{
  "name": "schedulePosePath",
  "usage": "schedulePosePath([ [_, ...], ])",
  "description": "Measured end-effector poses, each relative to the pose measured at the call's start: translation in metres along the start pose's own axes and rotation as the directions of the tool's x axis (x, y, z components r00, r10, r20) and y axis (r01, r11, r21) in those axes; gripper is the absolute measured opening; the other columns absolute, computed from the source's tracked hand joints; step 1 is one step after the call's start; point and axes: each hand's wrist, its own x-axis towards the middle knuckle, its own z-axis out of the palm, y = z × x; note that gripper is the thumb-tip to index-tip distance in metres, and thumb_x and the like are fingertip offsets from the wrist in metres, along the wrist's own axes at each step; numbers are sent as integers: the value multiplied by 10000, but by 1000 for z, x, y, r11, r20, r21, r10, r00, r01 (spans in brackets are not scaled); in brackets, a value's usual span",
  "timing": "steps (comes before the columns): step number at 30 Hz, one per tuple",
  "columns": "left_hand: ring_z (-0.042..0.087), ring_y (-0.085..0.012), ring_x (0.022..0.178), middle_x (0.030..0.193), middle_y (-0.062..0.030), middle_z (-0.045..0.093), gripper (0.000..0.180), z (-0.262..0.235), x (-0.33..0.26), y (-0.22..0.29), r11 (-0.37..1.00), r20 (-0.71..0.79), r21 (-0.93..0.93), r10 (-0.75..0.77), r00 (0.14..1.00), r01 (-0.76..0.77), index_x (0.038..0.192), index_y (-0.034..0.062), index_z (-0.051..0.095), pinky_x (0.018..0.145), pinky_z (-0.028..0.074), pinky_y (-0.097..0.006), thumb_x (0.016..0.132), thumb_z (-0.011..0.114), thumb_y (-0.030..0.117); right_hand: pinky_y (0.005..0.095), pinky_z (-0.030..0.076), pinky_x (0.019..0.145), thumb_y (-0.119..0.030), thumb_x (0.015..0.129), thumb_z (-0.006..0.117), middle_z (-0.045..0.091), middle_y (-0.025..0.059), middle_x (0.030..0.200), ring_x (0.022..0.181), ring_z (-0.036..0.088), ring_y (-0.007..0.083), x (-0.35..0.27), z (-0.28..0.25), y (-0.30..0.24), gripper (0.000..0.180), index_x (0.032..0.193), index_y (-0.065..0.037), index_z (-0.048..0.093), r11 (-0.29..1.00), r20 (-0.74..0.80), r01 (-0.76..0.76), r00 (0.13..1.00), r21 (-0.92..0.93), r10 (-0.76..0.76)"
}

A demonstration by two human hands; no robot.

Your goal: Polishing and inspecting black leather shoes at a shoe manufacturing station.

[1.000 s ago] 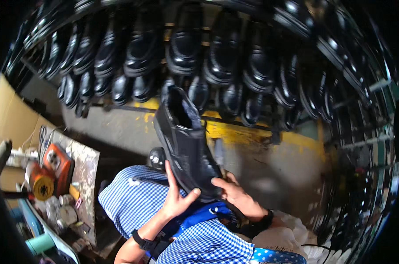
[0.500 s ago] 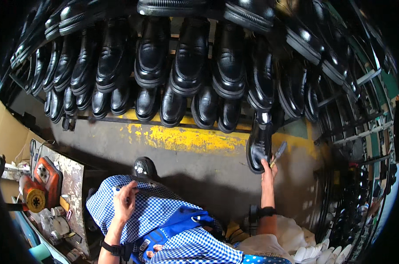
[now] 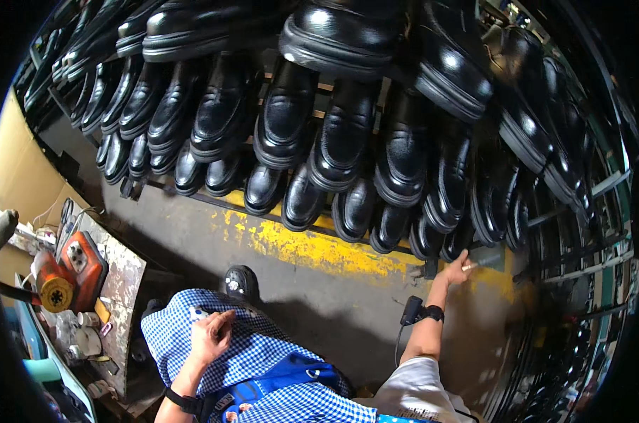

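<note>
My right hand [image 3: 453,270] reaches out to the lower tier of a shoe rack, its fingers at the toe of a black leather shoe [image 3: 458,241]. A small brush [image 3: 469,267] with a pale handle sticks out to the right of that hand; its far end is blurred. Whether the fingers still grip the shoe is hard to see. My left hand [image 3: 211,337] rests over my lap, above a blue-and-white checked apron [image 3: 168,328], its fingers curled together. What they hold, if anything, is hidden.
Rows of glossy black loafers [image 3: 344,134] fill the rack tiers ahead. Left of me stands a worn workbench [image 3: 125,282] bearing an orange-red tool [image 3: 83,264], jars and small items. Metal racking [image 3: 580,271] lines the right. Faded yellow paint [image 3: 284,243] marks the floor under the rack.
My right hand has carried the shoe from in front of the rack up to its lower tier, the brush staying in hand. The view has shifted; my left hand remains over my lap.
</note>
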Motion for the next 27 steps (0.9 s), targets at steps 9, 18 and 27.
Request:
schedulePosePath([
  [9, 634, -170, 836, 966, -109, 619, 316, -62, 42, 68, 716, -51, -697, 9, 999, -42, 1086, -14, 575, 748, 511, -258, 837, 391, -79, 198, 274, 369, -476, 714, 690, 467, 21, 601, 413, 324, 111, 46, -3, 15, 377, 790, -143, 530, 511, 734, -859, 358, 17, 577],
  [18, 592, -364, 912, 972, -261, 600, 306, -155, 43, 172, 81, -496, -807, 442, 747, -584, 949, -114, 589, 837, 472, -388, 829, 471, 142, 294, 419, 699, 153, 723, 404, 435, 90, 1048, 817, 451, 183, -62, -170, 17, 761, 1411, -98, 198, 986, 765, -105, 643, 128, -31],
  [27, 542, -327, 994, 1051, -234, 565, 330, -195, 24, 180, 154, -794, -268, 524, 308, -951, 1046, -73, 531, 897, 410, -387, 813, 520, 160, 372, 319, 586, -674, 844, 45, 380, 63, 503, 561, 340, 218, -13, -278, 185, 754, 391, -133, 310, 102, 883, -879, -470, -466, -15],
])
